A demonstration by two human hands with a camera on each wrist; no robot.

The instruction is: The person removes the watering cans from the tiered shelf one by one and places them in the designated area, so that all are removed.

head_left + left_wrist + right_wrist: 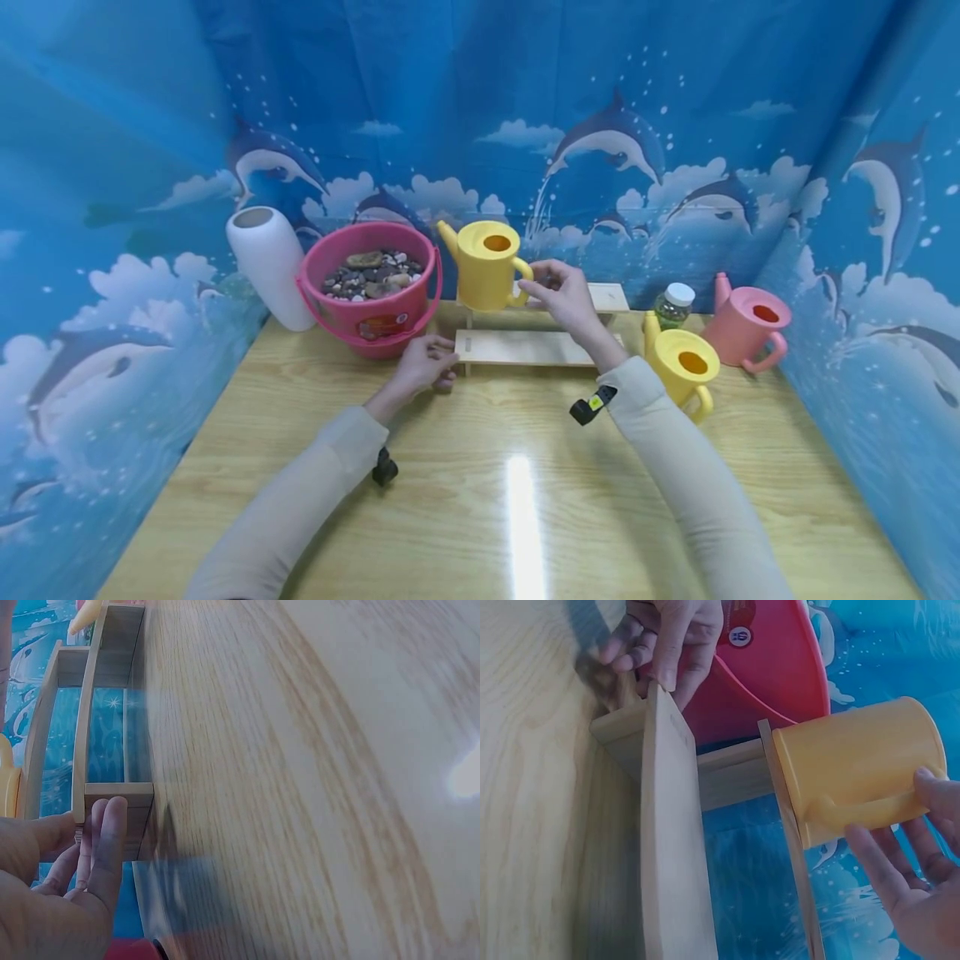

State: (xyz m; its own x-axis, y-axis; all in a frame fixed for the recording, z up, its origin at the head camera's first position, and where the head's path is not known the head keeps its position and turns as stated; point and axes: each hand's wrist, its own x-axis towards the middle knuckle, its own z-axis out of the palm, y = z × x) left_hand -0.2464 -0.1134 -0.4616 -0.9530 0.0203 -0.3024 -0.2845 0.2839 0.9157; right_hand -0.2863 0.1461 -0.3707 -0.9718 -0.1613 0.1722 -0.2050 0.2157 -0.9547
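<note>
A yellow watering can [480, 271] stands upright at the left end of the upper step of a two-step wooden shelf [517, 347], its spout to the left. My right hand [566, 293] grips the can's handle [877, 810], thumb on one side and fingers on the other. At the shelf's lower left end my left hand [422, 365] pinches the board's edge, with the thumb [54, 831] above and the fingers beneath. In the right wrist view the can's base meets the upper board [787, 817].
A pink bucket [341, 312] of pebbles is left of the shelf, beside a white vase [266, 262]. To the right are a second yellow watering can [667, 371], a lidded jar [673, 307] and a pink watering can [738, 325]. A dolphin-print curtain [480, 100] encloses the table.
</note>
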